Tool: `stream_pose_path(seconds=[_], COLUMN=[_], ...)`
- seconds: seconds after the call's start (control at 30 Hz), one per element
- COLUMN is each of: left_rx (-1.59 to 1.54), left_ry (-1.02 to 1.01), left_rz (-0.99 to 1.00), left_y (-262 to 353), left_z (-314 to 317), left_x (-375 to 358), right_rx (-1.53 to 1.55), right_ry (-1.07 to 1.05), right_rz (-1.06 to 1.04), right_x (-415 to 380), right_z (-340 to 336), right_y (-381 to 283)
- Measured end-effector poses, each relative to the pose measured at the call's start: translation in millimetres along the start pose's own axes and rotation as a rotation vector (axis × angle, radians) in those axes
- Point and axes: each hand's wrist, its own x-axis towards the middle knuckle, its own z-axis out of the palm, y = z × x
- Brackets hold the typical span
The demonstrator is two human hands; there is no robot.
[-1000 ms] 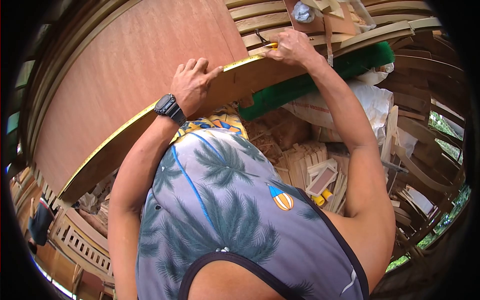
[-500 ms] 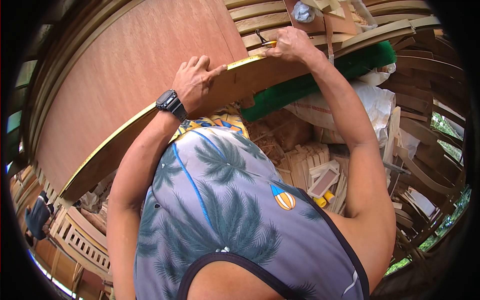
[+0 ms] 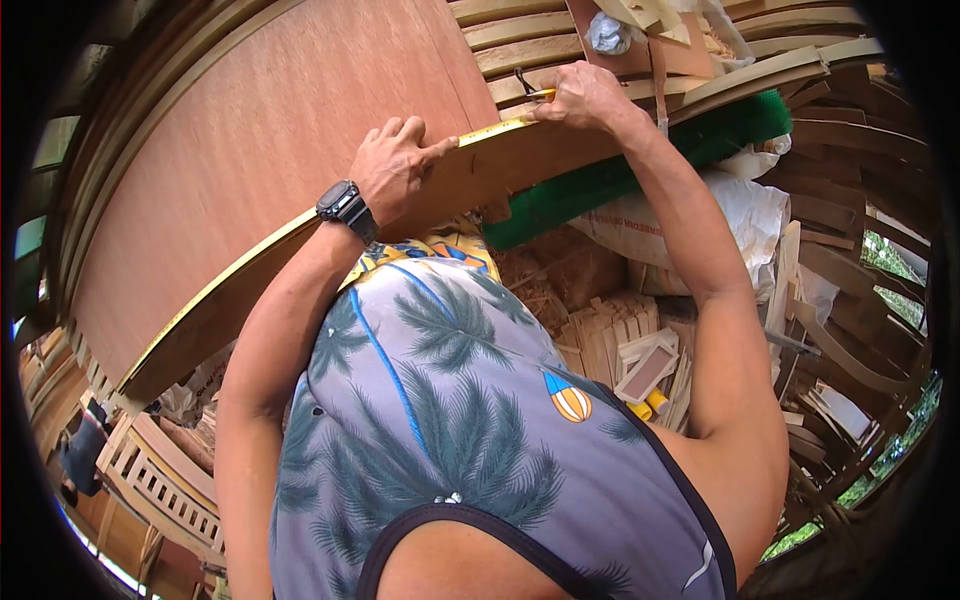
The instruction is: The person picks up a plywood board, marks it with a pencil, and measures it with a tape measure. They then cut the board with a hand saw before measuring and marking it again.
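Observation:
A yellow tape measure blade (image 3: 490,131) lies along the near edge of a large reddish-brown plywood sheet (image 3: 290,120). On that edge rests my left hand (image 3: 392,165), wearing a black watch; its index finger points along the blade, the other fingers are bent, and the blade passes beneath it. My right hand (image 3: 590,97) is closed at the right end of the blade, just past the sheet's right edge. A yellow-orange piece with a black loop (image 3: 530,88) pokes out of its grip, apparently the tape's case, mostly hidden by the fingers.
Wooden slats (image 3: 520,55) lie behind the sheet, with crumpled light-blue material (image 3: 610,33) on a board. Below the edge are green mesh (image 3: 560,200), a white sack (image 3: 735,215) and wood offcuts (image 3: 610,320). A slatted wooden piece (image 3: 165,480) stands lower left, beside a partly visible person (image 3: 82,450).
My right hand has shifted very slightly down and right at the tape's end. My left hand stays nearly where it was on the sheet's edge.

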Motion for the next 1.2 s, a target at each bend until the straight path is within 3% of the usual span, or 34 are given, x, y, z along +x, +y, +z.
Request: stream_pose_path(seconds=[1.2], left_rx=[0.018], left_ry=[-0.117], left_rz=[-0.035], left_y=[3.8], left_z=[-4.3], left_x=[1.9], right_rx=[0.068], right_ry=[0.055], right_rz=[-0.028], right_x=[-0.1], right_z=[4.4], right_y=[2.5])
